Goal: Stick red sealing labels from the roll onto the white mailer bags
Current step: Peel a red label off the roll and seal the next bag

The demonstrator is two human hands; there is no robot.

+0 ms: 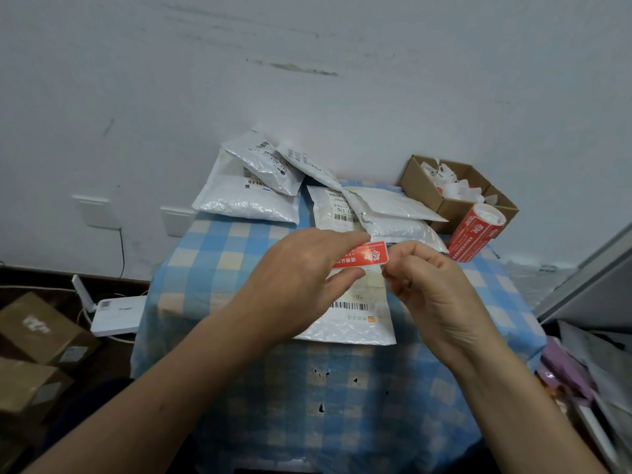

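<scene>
In the middle of the frame, the left hand (pixel 301 268) and right hand (pixel 437 295) hold a red rectangular paper sealing label (pixel 366 254) between them. The left grip is clamped on the label's left end between thumb and forefinger, and the right grip's curled fingers pinch its lower right corner. The label is held in the air, tilted, above the far edge of a white bubble-plastic mailer bag (pixel 355 323), which lies flat on the blue-and-cream checked cloth of the table (pixel 342 405). Bare cloth shows between the bag's near edge and the table's front edge. At centre right, a red cylindrical roll of labels (pixel 475 234) leans against an open brown cardboard box (pixel 455 196) near the table's right edge. A loose heap of white mailer bags (pixel 256 186) lies along the far edge against the wall, and one of them overhangs the table's left corner.
</scene>
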